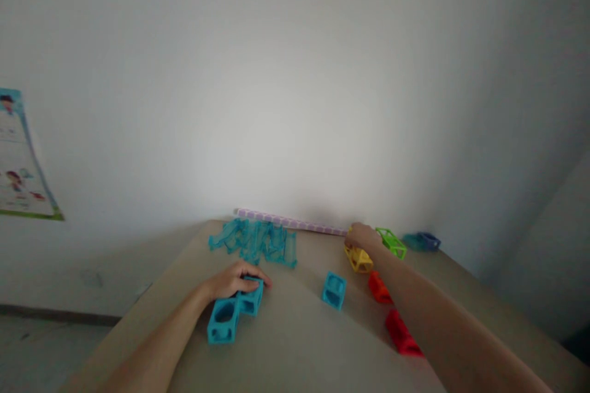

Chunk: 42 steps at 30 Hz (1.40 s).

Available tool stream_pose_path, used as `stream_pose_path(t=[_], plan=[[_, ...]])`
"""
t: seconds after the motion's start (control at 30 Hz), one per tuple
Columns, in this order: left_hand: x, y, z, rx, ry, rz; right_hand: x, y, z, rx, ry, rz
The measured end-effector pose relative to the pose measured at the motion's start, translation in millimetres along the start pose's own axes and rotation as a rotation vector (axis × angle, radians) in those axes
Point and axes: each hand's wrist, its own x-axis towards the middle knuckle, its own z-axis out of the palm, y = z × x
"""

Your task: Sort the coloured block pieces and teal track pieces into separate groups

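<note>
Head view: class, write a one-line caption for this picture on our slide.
Left hand rests on joined cyan cubes; right hand touches a yellow cube on a tan table.

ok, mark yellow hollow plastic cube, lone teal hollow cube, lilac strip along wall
Yellow plastic cube (362, 264): head view, lower edge.
Lone teal cube (334, 276): head view, upper frame.
Lilac strip (290, 221): head view, middle.

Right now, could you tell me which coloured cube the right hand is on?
The yellow cube, under the right hand near the wall; the green cube lies just beside, the red cubes nearer.
</note>
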Motion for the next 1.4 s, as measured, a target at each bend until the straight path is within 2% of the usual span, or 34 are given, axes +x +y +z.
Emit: stream_pose_path(t=[0.37,0.47,0.57,0.67,0.77,0.83,0.93,1.03,1.13,1.27,1.33,1.4], plan=[[1.8,-4.1,0.8,-0.036,-0.017,0.029,-9.8,-4.8,-7.4,-0.016,0.008,0.040],[1.7,-4.4,0.5,-0.033,-0.010,0.029,-27.2,-13.2,-16.4,-0.036,0.050,0.014],[2.0,-6.3,-0.1,-0.021,-0.014,0.011,-62.3,-27.9,-21.0,-0.058,0.161,-0.063],[2.9,-8.8,0.2,-0.009,-0.015,0.004,-111.9,-43.7,-8.9,-0.067,0.244,-0.244],[3.8,-8.4,3.5,-0.002,0.008,-0.008,-155.7,-56.0,19.8,-0.068,0.193,-0.369],[4.2,-5.1,8.0,0.002,0.046,-0.029,-171.9,-62.1,41.0,-0.056,0.191,-0.382],[5.4,2.6,17.1,0.010,0.102,-0.039,-178.5,-69.2,65.3,0.041,0.251,-0.384],[7.6,8.3,26.3,0.030,0.126,-0.031,-179.2,-73.4,76.5,0.209,0.288,-0.429],[10.1,9.0,32.7,0.081,0.203,-0.032,-183.8,-73.0,76.8,0.360,0.247,-0.531],[11.9,7.6,35.6,0.133,0.310,-0.011,-190.3,-66.1,70.4,0.509,0.123,-0.776],[12.2,8.6,35.8,0.142,0.311,0.007,-191.1,-62.8,67.8,0.535,0.089,-0.867],[12.5,10.5,36.1,0.172,0.300,0.014,-190.5,-61.3,66.5,0.546,0.075,-0.881]])
